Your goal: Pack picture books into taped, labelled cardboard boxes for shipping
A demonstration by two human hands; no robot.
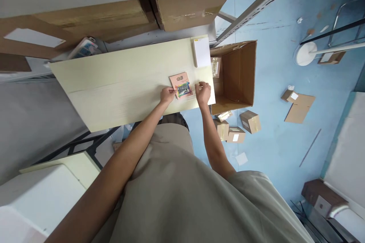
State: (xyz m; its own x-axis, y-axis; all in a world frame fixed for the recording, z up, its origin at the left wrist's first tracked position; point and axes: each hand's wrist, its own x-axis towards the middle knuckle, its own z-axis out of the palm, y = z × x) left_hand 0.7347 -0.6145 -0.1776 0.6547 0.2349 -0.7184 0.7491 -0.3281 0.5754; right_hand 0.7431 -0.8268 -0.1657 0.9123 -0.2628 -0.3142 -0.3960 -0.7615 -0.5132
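The person's left hand (pixel 167 95) pinches the left edge of a flat pink packet (pixel 186 80), which lies on the pale tabletop (pixel 122 87), between the two hands and near the edge closest to the person. The packet bears a dark picture with a rainbow-coloured border. The right hand (pixel 203 93) is just beside the packet, on its right, with the fingers bent; one cannot tell whether it holds something small. Behind the right hand, a white stack (pixel 202 52) lies at the far right corner of the tabletop. Against the right end stands a large open cardboard box (pixel 248 72), with a small taped carton (pixel 216 67) inside. More small boxes (pixel 250 121) rest on the blue floor (pixel 273 136).
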